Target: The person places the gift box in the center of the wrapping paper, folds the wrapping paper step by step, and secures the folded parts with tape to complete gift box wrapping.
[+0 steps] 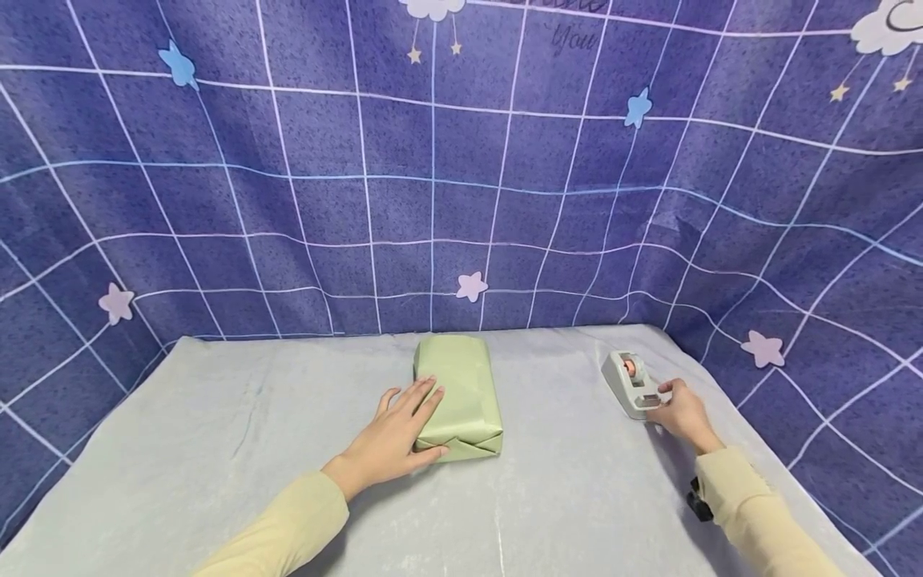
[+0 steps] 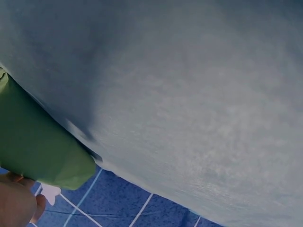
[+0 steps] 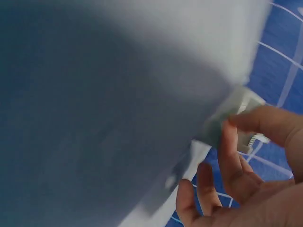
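A: Where is the package (image 1: pixel 465 393) lying?

B: It's resting near the middle of the tabletop (image 1: pixel 238 481), toward the far edge, its green wrapping showing a folded end on the near side.

A: And the left hand (image 1: pixel 397 437)?

B: It's resting on the package's left side, fingers lying apart over the top, with the thumb touching near the folded end.

A: What is the right hand (image 1: pixel 685 417) doing?

B: It's pinching the near end of a pale tape dispenser (image 1: pixel 617 381), by the cutter (image 1: pixel 647 401). Whether the fingertips are also holding tape, I can't tell.

A: Where is that dispenser sitting?

B: To the package's right, well apart from it, with an orange-centred roll (image 1: pixel 631 368) sitting inside. Beyond the far edge, a blue cloth (image 1: pixel 404 208) is hanging, its pale grid and stars showing. Pale yellow sleeves (image 1: pixel 288 517) are covering both forearms.
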The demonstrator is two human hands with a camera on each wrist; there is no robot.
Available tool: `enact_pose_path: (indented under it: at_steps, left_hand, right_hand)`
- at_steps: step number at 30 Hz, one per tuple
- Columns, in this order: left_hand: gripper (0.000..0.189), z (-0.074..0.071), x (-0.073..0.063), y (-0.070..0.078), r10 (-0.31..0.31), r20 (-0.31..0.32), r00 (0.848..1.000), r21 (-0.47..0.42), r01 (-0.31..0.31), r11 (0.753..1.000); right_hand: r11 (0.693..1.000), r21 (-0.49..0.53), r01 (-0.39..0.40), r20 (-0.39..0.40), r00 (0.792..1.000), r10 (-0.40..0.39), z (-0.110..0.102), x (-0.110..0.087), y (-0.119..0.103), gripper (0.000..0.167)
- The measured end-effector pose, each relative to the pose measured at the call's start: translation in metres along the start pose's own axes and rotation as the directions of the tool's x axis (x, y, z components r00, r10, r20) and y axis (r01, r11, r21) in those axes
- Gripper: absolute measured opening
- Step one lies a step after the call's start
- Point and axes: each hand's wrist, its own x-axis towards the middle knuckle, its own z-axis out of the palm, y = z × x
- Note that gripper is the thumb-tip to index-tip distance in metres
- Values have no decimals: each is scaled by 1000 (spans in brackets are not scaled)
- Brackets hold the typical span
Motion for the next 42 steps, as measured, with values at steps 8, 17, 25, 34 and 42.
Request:
enact_pose_path:
  at_steps: [8, 17, 25, 34, 42]
  left_hand:
    - [80, -2, 1, -2, -2, 5, 1000, -1, 2, 1000]
    - [79, -3, 1, -2, -1, 7, 1000, 7, 1, 1000]
    - [79, -2, 1, -1, 8, -14, 1000, 11, -8, 1000]
    - [78, -1, 2, 0, 3, -12, 1000, -2, -3, 1000]
    - [78, 3, 0, 0, 10, -36, 999, -2, -10, 1000]
  right_hand:
    - [1000, 7, -5, -65, 998, 5, -11, 0, -12, 43]
    - [955, 227, 193, -151, 975, -162, 2, -3, -56, 27]
    - [789, 532, 309, -43, 940, -339, 33, -19, -97, 28]
    - [665, 694, 278, 120, 865, -487, 62, -40, -134, 34]
    - [559, 744, 366, 112, 757, -644, 84, -56, -153, 37]
